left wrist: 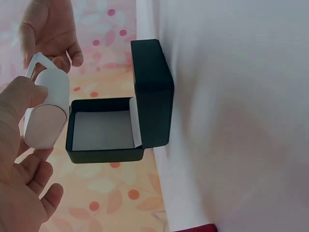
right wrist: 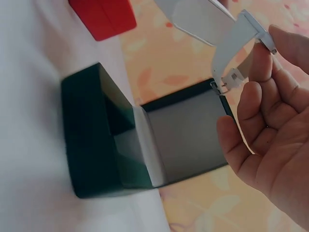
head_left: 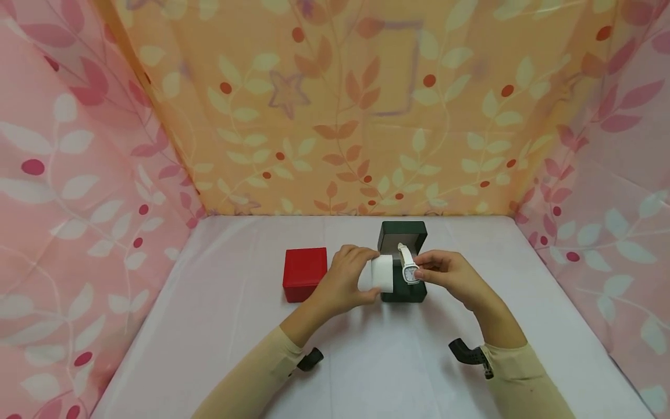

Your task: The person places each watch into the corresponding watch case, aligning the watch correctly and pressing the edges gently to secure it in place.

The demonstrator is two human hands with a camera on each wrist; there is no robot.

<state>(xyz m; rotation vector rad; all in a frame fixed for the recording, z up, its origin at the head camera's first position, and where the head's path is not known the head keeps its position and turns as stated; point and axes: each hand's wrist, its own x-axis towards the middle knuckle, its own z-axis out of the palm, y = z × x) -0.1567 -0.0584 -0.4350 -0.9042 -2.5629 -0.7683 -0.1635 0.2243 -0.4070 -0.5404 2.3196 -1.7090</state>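
My left hand (head_left: 342, 279) grips a white watch cushion (head_left: 383, 273) between thumb and fingers. In the left wrist view the cushion (left wrist: 46, 126) shows a flat rounded end. My right hand (head_left: 451, 276) pinches a white wristwatch (head_left: 410, 272) at its case, right beside the cushion. Its white strap (right wrist: 223, 57) hangs in a curve with the buckle free, as the right wrist view shows. Both things are held over a dark green watch box (head_left: 404, 295), whose lid (head_left: 402, 233) stands raised at the back. Pale lining (left wrist: 102, 130) shows inside the box.
A closed red box (head_left: 305, 273) sits left of the green one, partly behind my left hand. The white tabletop (head_left: 209, 326) runs back to a yellow patterned cloth (head_left: 324, 116). Pink patterned cloth walls (head_left: 78, 233) stand on both sides.
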